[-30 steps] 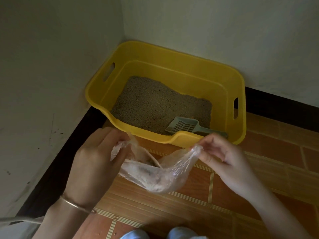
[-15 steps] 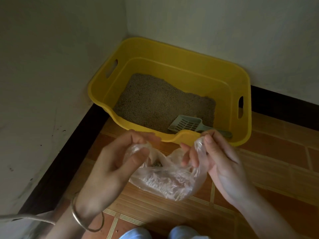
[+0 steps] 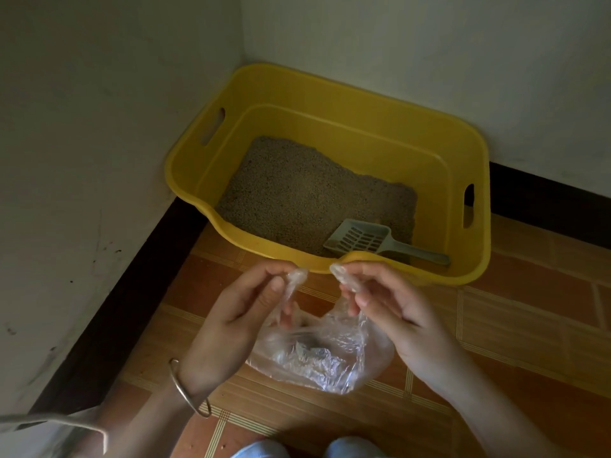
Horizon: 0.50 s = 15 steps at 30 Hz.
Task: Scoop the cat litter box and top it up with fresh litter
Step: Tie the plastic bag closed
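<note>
A yellow litter box (image 3: 363,94) stands in the room's corner, with grey-brown litter (image 3: 297,196) spread over its left and middle floor. A grey slotted scoop (image 3: 367,239) lies inside near the front right. In front of the box, a clear plastic bag (image 3: 317,355) with dark clumps in it hangs over the floor. My left hand (image 3: 238,312) pinches the bag's left twisted corner. My right hand (image 3: 390,309) pinches the right twisted corner. The two corners are held up close together, just in front of the box's front rim.
Orange tiled floor (image 3: 512,325) runs in front of the box, with a dark skirting (image 3: 109,305) along pale walls on the left and behind. A pale strap-like object (image 3: 49,424) shows at bottom left. Blue shoe tips (image 3: 347,449) sit at the bottom edge.
Both hands have gathered the bag's open edges into two twisted corners and brought them close together. The bag now hangs lower between the hands.
</note>
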Motion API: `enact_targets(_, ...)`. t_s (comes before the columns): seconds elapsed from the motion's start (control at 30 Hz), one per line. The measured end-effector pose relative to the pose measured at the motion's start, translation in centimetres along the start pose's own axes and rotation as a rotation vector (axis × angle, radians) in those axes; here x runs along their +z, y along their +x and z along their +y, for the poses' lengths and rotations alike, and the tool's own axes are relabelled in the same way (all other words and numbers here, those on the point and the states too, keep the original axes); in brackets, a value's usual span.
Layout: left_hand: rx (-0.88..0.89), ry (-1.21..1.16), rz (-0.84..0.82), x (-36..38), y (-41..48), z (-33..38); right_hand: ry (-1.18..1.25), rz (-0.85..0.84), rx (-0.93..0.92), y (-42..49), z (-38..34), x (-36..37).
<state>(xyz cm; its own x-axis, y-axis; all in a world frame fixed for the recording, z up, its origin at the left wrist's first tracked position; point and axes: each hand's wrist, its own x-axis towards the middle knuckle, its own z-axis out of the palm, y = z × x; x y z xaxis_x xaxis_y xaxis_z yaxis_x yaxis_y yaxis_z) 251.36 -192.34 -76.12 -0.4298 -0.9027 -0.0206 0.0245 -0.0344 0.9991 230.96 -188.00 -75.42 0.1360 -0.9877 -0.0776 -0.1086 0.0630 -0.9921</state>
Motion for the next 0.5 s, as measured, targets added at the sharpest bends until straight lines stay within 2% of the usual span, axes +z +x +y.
enact_targets(0.13,-0.134,-0.094,0.009,0.6,0.2,-1.1,-0.142,0.069,-0.064,0.5,1.4,0.9)
enact_targets(0.33,-0.246,-0.297,-0.110,1.7,0.3,-2.0,-0.135,0.109,-0.029,0.9,2.2,2.0)
enact_targets(0.5,-0.325,-0.314,-0.087,2.0,0.4,-2.2,-0.136,0.102,-0.027,0.8,2.3,2.2)
